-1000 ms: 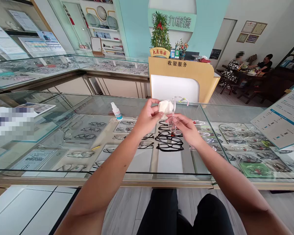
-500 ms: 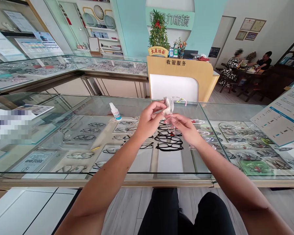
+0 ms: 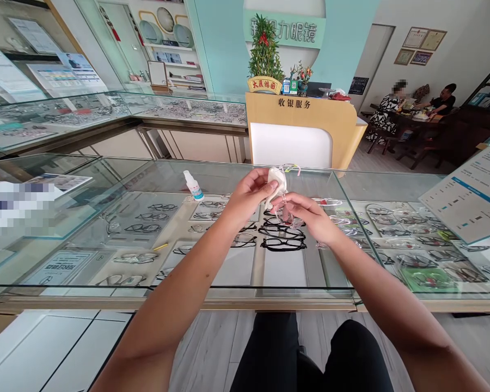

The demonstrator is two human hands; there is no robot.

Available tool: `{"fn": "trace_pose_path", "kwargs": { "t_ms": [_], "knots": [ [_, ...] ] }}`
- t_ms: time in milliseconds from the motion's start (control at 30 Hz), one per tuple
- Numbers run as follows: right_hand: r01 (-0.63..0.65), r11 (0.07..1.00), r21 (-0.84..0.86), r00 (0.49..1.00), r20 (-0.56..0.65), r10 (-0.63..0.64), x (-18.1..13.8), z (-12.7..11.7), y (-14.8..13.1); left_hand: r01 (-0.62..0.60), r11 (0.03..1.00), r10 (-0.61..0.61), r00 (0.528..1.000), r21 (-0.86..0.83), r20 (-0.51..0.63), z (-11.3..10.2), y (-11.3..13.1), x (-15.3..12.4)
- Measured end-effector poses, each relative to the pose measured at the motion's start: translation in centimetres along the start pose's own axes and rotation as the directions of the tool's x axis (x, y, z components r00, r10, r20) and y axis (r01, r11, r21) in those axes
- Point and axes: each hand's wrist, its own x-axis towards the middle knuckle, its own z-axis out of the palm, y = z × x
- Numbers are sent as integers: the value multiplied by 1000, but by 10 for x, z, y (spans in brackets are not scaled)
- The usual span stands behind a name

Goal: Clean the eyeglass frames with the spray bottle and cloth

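Above the glass display counter (image 3: 228, 174), both my hands meet at the centre of the head view. My left hand (image 3: 248, 197) pinches a small white cloth (image 3: 276, 181) against a pair of clear-framed glasses (image 3: 286, 191). My right hand (image 3: 306, 212) is closed on the lower part of the glasses' frame. The glasses' thin temples with pink tips (image 3: 294, 168) stick out behind the cloth. Part of the lens is hidden by cloth and fingers.
A small spray bottle (image 3: 193, 185) stands on the counter left of my hands. Several black and clear frames (image 3: 282, 238) lie inside the case below. A printed sheet (image 3: 469, 198) lies at right. A cashier desk (image 3: 306, 130) stands beyond; two people sit at a far table (image 3: 420, 117).
The cloth has shifted over the lens as my left fingers rub, and the glasses have tipped slightly lower in my right hand. Both hands stay in the same place.
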Motion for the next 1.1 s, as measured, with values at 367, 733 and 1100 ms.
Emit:
{"fn": "trace_pose_path", "kwargs": {
  "t_ms": [367,733,1100],
  "knots": [
    [-10,1000,29,999,44,8,1,-2,1,122,987,-88,952,-102,292,5,8,-6],
    [-111,988,111,994,9,111,2,-2,0,57,998,-49,960,-22,277,9,23,-9],
    [-88,991,102,996,44,83,1,-2,1,-90,994,83,991,64,104,24,13,-19]
  ]
}}
